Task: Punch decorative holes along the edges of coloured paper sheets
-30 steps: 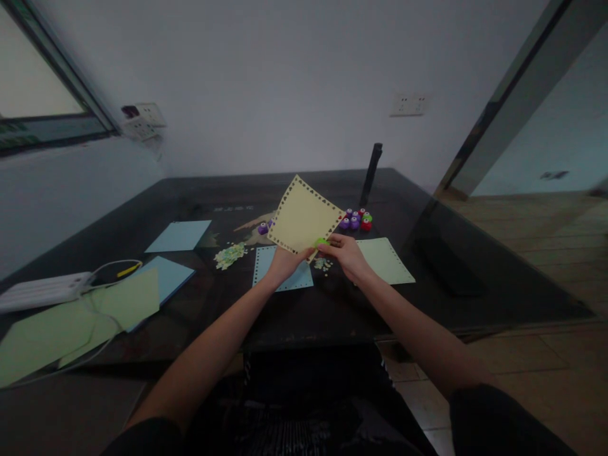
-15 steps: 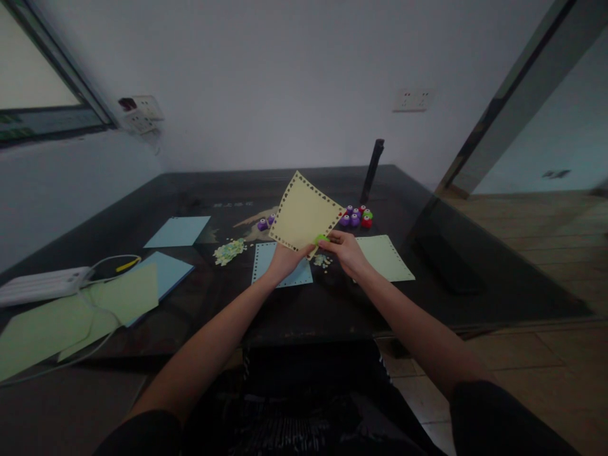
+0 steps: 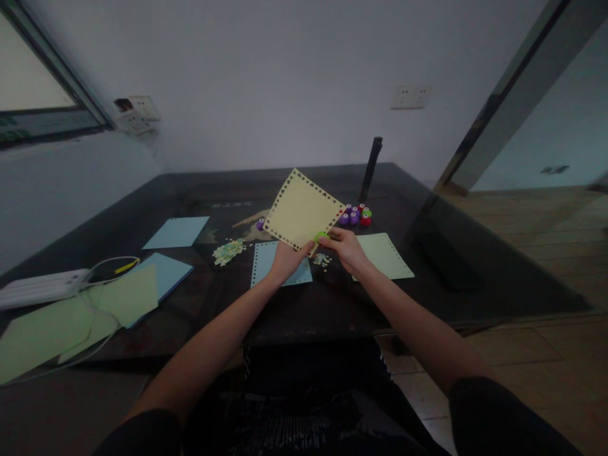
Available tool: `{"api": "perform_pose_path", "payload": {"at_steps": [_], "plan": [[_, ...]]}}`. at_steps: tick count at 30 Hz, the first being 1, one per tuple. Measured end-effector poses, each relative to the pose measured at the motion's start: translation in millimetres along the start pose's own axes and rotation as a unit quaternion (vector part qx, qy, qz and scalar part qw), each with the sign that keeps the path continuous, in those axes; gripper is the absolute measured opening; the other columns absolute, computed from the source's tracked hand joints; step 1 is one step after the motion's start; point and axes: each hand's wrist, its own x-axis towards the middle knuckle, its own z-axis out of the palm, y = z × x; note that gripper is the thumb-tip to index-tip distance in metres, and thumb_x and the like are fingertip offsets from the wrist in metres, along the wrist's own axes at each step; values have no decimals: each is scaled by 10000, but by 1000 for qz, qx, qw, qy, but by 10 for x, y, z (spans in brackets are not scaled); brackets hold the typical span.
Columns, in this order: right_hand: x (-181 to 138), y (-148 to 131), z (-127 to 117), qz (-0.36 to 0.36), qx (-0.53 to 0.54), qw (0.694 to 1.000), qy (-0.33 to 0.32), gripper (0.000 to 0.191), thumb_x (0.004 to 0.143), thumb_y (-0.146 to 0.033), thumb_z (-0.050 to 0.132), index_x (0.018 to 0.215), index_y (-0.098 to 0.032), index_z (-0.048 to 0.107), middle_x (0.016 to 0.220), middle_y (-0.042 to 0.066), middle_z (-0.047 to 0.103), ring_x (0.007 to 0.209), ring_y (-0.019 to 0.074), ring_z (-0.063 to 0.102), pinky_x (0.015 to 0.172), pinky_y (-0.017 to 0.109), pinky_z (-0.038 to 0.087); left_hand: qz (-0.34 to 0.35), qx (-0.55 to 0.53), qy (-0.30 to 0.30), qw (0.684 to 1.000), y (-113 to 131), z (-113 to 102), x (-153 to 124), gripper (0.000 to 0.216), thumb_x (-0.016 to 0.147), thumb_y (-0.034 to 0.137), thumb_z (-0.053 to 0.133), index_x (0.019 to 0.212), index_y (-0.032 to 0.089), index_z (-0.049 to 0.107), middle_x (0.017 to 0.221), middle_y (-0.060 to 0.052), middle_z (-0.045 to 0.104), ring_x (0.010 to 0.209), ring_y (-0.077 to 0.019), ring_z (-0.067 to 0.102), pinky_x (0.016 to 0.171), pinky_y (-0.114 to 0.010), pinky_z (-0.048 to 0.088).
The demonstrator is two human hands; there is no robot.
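A pale yellow sheet of paper (image 3: 304, 209) with small punched holes along its edges is held up above the table, one corner toward me. My left hand (image 3: 288, 261) grips its lower edge, thumb on top. My right hand (image 3: 348, 250) is closed on a small green craft punch (image 3: 322, 237) at the sheet's near corner. Beneath lie a blue sheet (image 3: 263, 263) with a punched border and a little heap of paper bits (image 3: 322, 259). A pale green sheet (image 3: 386, 256) lies under my right wrist.
Several purple, red and green punches (image 3: 354, 215) stand behind my right hand, near an upright black object (image 3: 371, 168). A larger pile of paper bits (image 3: 228, 251) lies left. Beyond it are a blue sheet (image 3: 177, 232), stacked green paper (image 3: 128, 294), a cable and a white power strip (image 3: 42, 288).
The yellow sheet has turned slightly and shifted a little left, covering more of the purple punches behind it. Both hands stay at its near corner.
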Motion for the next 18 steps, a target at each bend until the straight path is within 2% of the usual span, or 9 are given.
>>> {"api": "perform_pose_path", "payload": {"at_steps": [18], "plan": [[-39,-89,26,45,24,999,-11,368,504,-328,842,778,-161,664,854,49,691,747,171,648,722,323,551,-24,-30,31,999,14,-4,22,397,763,212,601,1157,161,589,1073,-66,691,1106,-220,586,1024,-390,405]]}}
